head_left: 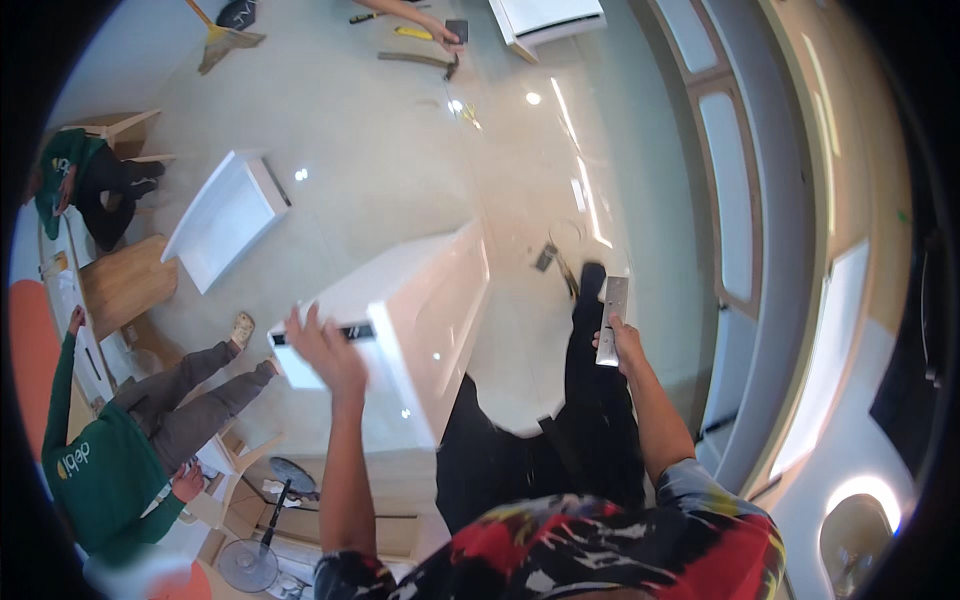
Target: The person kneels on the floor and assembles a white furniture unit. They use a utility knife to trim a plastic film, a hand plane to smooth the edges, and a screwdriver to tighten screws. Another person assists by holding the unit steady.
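Note:
A white drawer-like box [430, 300] stands tilted in front of me, left of my legs. My left hand [330, 352] lies on its near left end, fingers spread over the edge beside a dark strip. Whether those fingers bear any of its weight, I cannot tell. In my right hand [622, 342] is a flat silver metal bar [616, 300] with small dark holes, held above my right leg. The fingers are closed round its lower part. On the floor past that leg lie a small dark block [546, 257] and a slim tool [568, 278].
Another white drawer [228, 222] lies at left; a white unit [548, 18] stands far ahead. Another person's hand [445, 35] reaches towards a dark square, near a hammer [425, 62]. Two people [120, 470] in green tops are at left. A fan [248, 565] stands lower left; cabinets [728, 180] line the right.

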Action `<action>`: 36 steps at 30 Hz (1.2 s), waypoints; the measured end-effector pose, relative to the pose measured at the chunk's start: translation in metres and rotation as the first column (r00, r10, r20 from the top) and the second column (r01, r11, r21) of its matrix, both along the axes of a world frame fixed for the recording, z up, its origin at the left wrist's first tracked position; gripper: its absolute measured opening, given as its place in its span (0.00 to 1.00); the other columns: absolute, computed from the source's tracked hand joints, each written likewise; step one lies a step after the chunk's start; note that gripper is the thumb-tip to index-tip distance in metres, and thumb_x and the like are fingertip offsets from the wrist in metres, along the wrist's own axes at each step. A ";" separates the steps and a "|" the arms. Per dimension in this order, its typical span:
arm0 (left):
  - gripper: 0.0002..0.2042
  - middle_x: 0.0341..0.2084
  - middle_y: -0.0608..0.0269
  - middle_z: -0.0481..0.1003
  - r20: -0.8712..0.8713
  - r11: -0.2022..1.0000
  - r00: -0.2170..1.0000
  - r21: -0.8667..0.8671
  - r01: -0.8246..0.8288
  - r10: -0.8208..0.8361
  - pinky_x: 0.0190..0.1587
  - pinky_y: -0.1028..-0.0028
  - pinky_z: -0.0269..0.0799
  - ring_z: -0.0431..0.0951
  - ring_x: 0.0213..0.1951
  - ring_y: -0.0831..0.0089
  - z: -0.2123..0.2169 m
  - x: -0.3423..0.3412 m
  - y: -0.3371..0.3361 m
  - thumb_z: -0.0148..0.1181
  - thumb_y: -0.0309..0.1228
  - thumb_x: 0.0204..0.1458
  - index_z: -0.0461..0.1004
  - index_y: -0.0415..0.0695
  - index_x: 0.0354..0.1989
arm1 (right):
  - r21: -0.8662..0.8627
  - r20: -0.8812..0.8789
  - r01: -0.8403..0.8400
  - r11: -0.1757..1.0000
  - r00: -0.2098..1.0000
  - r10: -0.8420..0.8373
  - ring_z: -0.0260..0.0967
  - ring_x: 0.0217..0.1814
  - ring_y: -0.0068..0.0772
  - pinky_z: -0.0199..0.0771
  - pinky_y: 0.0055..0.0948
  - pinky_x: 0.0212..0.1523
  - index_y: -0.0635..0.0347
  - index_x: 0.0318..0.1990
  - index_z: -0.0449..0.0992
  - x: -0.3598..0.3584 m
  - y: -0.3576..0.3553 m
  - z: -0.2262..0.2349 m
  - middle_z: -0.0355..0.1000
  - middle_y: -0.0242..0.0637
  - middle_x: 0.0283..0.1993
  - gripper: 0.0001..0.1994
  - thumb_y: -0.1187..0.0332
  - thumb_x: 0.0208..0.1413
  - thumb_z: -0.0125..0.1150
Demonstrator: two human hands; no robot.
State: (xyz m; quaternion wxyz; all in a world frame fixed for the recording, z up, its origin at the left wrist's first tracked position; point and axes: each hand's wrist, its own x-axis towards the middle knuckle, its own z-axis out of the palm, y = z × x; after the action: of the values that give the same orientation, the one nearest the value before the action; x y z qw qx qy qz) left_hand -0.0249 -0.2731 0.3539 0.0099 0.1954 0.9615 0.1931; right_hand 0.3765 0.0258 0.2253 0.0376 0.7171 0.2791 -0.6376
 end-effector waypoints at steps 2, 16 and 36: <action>0.20 0.68 0.42 0.54 -0.006 0.995 0.996 0.036 -0.092 0.092 0.72 0.53 0.41 0.48 0.71 0.48 -0.004 0.002 -0.007 0.44 0.33 0.65 0.65 0.34 0.61 | -0.049 -0.062 -0.104 0.993 0.993 0.101 0.76 0.25 0.40 0.78 0.38 0.26 0.67 0.47 0.71 -0.011 0.054 -0.089 0.76 0.44 0.29 0.22 0.51 0.65 0.54; 0.38 0.69 0.42 0.54 -0.002 0.843 0.991 -0.525 0.115 -0.136 0.71 0.57 0.50 0.58 0.68 0.50 0.029 0.009 0.033 0.60 0.47 0.55 0.55 0.36 0.68 | 0.303 0.654 -0.738 0.603 0.621 0.432 0.74 0.48 0.65 0.71 0.54 0.52 0.68 0.47 0.68 -0.056 0.284 -0.427 0.76 0.61 0.42 0.23 0.53 0.57 0.58; 0.30 0.70 0.35 0.47 0.024 0.965 0.972 -0.129 -0.228 0.233 0.71 0.49 0.41 0.44 0.72 0.40 0.009 0.030 -0.052 0.34 0.47 0.67 0.59 0.32 0.65 | 0.300 -0.114 -0.905 0.300 0.279 0.954 0.77 0.44 0.52 0.75 0.43 0.47 0.63 0.42 0.78 -0.071 0.132 0.080 0.77 0.52 0.39 0.15 0.59 0.57 0.59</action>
State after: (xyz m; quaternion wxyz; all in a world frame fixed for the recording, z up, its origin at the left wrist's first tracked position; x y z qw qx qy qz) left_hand 0.0048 -0.3254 0.3629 0.0185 0.0776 0.9875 0.1360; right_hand 0.3051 0.1581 0.3049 0.3012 0.3228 0.7027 -0.5579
